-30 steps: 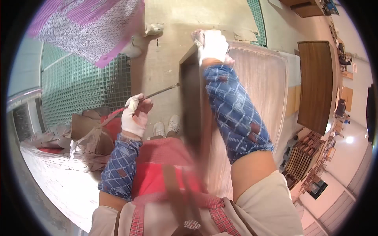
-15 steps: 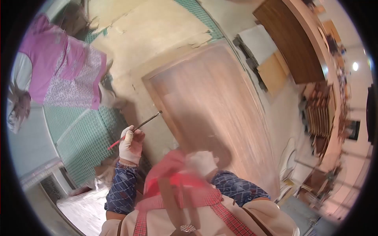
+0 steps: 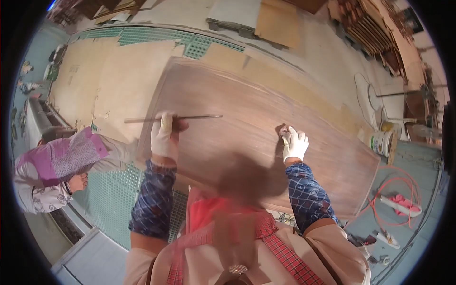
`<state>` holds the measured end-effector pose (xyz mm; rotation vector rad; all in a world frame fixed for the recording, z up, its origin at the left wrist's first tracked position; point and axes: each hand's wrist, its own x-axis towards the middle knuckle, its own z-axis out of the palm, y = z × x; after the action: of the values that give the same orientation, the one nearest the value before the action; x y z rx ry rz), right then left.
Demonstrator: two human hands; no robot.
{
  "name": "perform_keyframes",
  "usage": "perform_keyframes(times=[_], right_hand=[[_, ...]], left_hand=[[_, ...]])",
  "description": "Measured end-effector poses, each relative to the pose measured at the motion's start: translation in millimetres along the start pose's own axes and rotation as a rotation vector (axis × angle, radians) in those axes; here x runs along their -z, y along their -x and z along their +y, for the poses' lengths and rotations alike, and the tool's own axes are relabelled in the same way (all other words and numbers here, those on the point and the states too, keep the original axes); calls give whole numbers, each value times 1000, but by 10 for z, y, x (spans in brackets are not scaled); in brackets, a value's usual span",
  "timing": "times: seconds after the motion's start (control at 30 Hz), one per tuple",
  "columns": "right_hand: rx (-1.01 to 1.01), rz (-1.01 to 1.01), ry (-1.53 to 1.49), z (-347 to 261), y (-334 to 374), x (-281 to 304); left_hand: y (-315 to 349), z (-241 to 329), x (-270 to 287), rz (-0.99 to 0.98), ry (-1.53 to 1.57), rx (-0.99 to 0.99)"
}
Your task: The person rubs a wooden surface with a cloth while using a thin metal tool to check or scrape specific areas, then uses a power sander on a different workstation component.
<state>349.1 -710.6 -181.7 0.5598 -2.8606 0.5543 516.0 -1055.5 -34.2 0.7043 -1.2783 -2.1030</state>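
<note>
A large brown wooden panel [image 3: 228, 90] lies in front of me, and my shadow falls across its near part. My left hand [image 3: 164, 140], in a white glove with some fingertips bare, is closed around a thin paintbrush [image 3: 202, 117]. The brush lies nearly level over the panel's left part, its dark tip pointing right. On the panel's right side is my right hand [image 3: 296, 146], also gloved. Its fingers are curled and pinched at the wood; what they hold, if anything, is too small to make out.
A person in a pink patterned apron [image 3: 71, 154] stands at the left. Cardboard sheets [image 3: 114, 71] cover green grating [image 3: 111, 190] around the panel. A white bucket [image 3: 381, 142], a red hose [image 3: 380, 185] and small tools lie at the right. Stacked brown panels [image 3: 368, 33] stand far right.
My view has turned to the right, so the panel lies more crosswise. My right hand has gone from near my body out onto the panel. The left hand still grips the paintbrush, over the panel.
</note>
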Motion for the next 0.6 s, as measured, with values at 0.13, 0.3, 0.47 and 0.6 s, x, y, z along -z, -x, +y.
perform_keyframes(times=[0.13, 0.3, 0.47, 0.6], right_hand=[[-105, 77, 5, 387, 348, -52], [-129, 145, 75, 572, 579, 312], [-151, 89, 97, 939, 813, 627], [-203, 38, 102, 378, 635, 514]], left_hand=[[-354, -290, -768, -237, -230, 46], [-650, -769, -1728, -592, -591, -6], [-806, -1303, -2377, -746, -592, 142], [-1454, -1253, -2298, -876, -770, 224]])
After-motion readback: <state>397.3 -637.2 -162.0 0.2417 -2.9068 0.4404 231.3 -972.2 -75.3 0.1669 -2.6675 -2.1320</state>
